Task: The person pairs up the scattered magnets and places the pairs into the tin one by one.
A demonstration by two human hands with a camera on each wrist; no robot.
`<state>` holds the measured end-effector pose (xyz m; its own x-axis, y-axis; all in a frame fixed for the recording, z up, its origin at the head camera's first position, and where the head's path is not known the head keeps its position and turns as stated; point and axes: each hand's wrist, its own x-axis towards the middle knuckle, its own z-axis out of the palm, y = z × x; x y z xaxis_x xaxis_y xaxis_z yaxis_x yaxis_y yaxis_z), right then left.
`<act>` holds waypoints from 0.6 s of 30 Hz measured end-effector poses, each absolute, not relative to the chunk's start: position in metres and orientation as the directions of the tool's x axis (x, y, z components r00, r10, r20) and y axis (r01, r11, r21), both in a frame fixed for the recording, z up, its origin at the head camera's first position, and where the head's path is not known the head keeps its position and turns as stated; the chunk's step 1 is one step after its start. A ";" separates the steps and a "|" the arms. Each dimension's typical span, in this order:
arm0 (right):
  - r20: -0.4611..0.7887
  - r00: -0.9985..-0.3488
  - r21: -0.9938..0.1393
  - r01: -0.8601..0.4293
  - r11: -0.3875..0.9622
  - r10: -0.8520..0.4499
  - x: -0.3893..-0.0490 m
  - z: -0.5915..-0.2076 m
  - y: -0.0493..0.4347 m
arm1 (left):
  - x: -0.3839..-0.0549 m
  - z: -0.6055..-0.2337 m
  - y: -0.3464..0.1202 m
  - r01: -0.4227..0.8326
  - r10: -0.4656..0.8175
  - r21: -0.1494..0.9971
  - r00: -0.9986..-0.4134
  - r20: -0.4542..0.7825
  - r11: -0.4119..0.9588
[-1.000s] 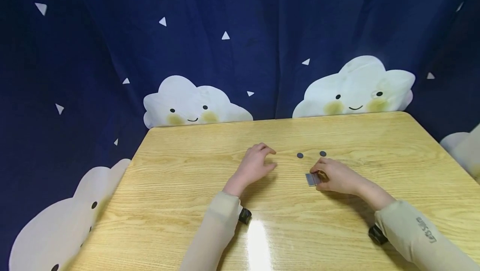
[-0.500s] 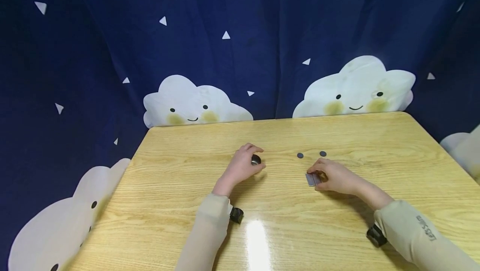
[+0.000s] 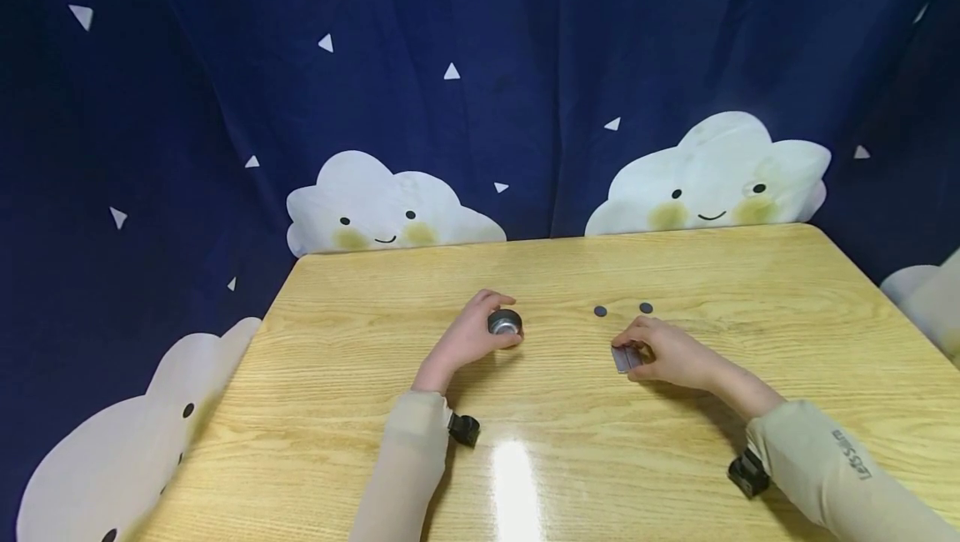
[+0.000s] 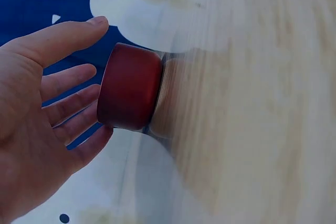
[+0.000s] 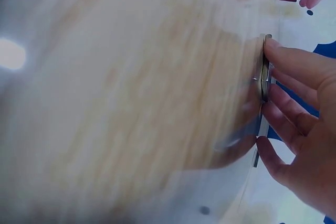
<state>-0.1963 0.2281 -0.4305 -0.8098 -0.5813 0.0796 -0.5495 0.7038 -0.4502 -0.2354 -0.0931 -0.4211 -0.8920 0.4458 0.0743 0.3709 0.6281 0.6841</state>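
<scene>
My left hand (image 3: 463, 340) is spread about a small round container (image 3: 505, 323), dark-rimmed and silvery on top in the head view. From the left wrist, its side looks red, and the container (image 4: 131, 85) rests on the table; the thumb is apart from it, with the fingers behind. Between thumb and fingertips my right hand (image 3: 671, 352) pinches one of two thin grey rectangular pieces (image 3: 620, 358) that lie side by side on the table. In the right wrist view, the thumb (image 5: 294, 59) is at one end of the thin piece (image 5: 265, 72); the fingers partly hide it.
Two small dark discs (image 3: 600, 311) lie on the wooden table (image 3: 360, 375) beyond the right hand. A navy curtain (image 3: 525, 67) with white clouds hangs along the table's back edge. Each wrist bears a small black camera (image 3: 464, 429).
My left hand has moved left and slightly back toward me, and the round container, hidden a second ago, now shows between thumb and fingers. My right hand has shifted slightly left.
</scene>
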 end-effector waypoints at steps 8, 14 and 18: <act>0.096 -0.789 -0.448 -0.579 0.681 -0.607 -0.197 -0.432 0.229 | -0.238 -0.427 -0.101 0.368 0.454 0.697 -0.888 0.069 0.615; 0.105 -0.784 -0.416 -0.593 0.689 -0.612 -0.198 -0.431 0.229 | -0.238 -0.429 -0.102 0.359 0.464 0.709 -0.884 0.051 0.607; 0.105 -0.787 -0.382 -0.596 0.707 -0.607 -0.198 -0.430 0.228 | -0.238 -0.430 -0.102 0.346 0.464 0.723 -0.885 0.040 0.598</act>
<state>-0.1980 0.2276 -0.4299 -0.7874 -0.6075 0.1046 -0.5959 0.7066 -0.3817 -0.2384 -0.1018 -0.4305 -0.8850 0.4639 0.0397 0.3461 0.5984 0.7226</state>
